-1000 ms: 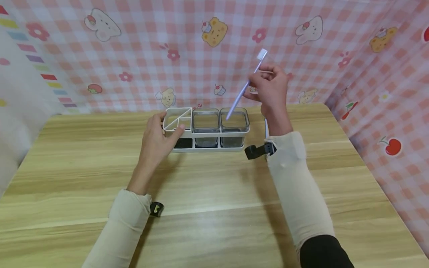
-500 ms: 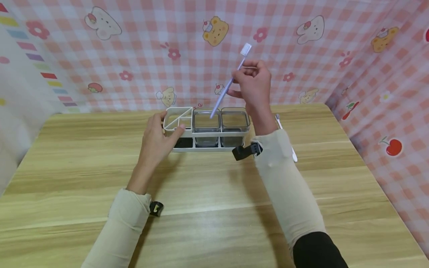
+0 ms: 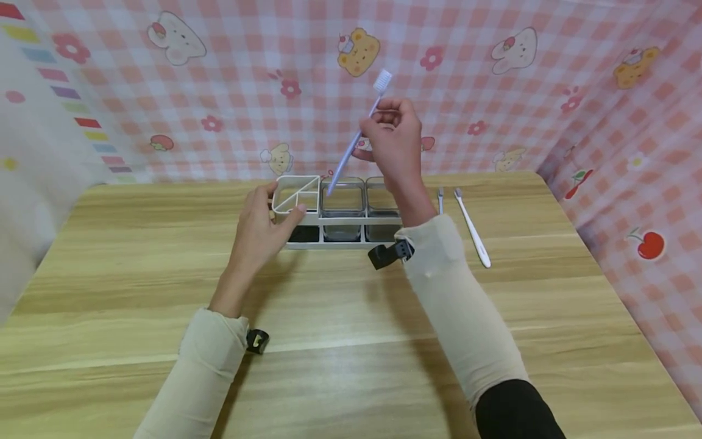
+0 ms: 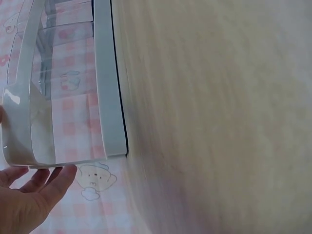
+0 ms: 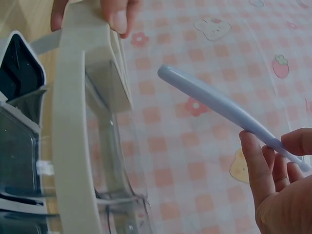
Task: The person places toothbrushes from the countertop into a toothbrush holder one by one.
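My right hand [image 3: 396, 143] pinches a light purple toothbrush [image 3: 351, 151] between thumb and fingers, bristles up and handle slanting down to the left. The handle end overlaps the middle clear cup [image 3: 343, 213] in the head view; in the right wrist view the toothbrush handle [image 5: 209, 97] hangs apart from the rack. My left hand [image 3: 256, 221] grips the left end of a white toothbrush rack [image 3: 342, 221], thumb on the front edge and fingers round the side. The rack has a divided section on its left and two clear cups on its right; my right wrist partly covers the right cup.
On the table [image 3: 329, 341], right of the rack, lie a white toothbrush [image 3: 473, 228] and a second toothbrush [image 3: 441, 200], the latter partly hidden by my right forearm. A pink checked cloth [image 3: 236, 79] hangs behind the table, close at the rack's back.
My right hand has carried the purple toothbrush left, from over the right cup to over the middle cup, uncovering the toothbrushes on the table. The left hand stays on the rack.
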Available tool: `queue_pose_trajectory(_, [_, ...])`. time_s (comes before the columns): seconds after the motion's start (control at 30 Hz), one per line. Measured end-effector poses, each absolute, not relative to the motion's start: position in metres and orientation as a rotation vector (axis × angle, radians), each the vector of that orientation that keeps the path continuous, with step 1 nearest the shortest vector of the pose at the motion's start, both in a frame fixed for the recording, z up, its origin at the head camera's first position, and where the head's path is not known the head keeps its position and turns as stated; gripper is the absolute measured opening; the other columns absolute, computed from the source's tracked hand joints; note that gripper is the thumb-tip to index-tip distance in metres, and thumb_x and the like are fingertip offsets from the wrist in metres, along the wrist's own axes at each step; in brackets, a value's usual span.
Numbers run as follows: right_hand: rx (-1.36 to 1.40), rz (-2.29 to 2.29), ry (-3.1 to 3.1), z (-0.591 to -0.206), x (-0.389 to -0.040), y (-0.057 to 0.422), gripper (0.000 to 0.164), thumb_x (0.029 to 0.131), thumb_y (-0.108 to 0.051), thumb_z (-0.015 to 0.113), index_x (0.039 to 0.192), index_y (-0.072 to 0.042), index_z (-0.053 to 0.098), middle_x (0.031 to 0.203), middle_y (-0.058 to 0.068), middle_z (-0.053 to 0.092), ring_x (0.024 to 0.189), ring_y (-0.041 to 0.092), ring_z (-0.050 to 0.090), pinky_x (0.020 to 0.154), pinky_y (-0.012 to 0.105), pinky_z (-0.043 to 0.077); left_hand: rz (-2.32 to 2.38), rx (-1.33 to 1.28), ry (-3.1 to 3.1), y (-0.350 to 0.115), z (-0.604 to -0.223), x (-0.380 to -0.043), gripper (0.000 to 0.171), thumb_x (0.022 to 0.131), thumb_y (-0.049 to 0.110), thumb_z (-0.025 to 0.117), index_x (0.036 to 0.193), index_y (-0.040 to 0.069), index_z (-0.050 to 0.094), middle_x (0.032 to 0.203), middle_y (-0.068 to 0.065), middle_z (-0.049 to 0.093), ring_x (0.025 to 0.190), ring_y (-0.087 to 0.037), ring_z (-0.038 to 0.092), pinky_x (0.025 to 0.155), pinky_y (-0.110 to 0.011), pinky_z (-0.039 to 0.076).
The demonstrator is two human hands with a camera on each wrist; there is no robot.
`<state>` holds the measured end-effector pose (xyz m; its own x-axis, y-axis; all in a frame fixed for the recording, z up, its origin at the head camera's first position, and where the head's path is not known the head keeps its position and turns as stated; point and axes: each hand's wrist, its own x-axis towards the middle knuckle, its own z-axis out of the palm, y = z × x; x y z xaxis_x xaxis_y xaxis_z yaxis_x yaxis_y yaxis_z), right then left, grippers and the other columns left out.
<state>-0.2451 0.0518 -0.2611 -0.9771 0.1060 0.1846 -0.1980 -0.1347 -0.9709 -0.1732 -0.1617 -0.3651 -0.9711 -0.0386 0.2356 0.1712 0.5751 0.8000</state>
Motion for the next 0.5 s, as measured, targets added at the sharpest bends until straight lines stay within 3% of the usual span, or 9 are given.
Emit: queue_pose_trajectory(0.5, [0.27, 2.109, -2.017, -0.272, -0.241, 0.027, 0.021, 0.097, 0.0, 0.062, 0.11, -0.01, 0.048, 0.1, 0.006, 0.051, 0.081, 0.021, 0.06, 0.067, 0.042, 0.062, -1.388, -0.157, -2.549, -0.164, -0.366, -0.172, 0.071, 0.094, 0.037, 0.068, 0.145, -0.005, 0.042, 0.128, -0.021, 0.049, 0.112, -0.031, 0.052, 0.089, -0.045, 0.054])
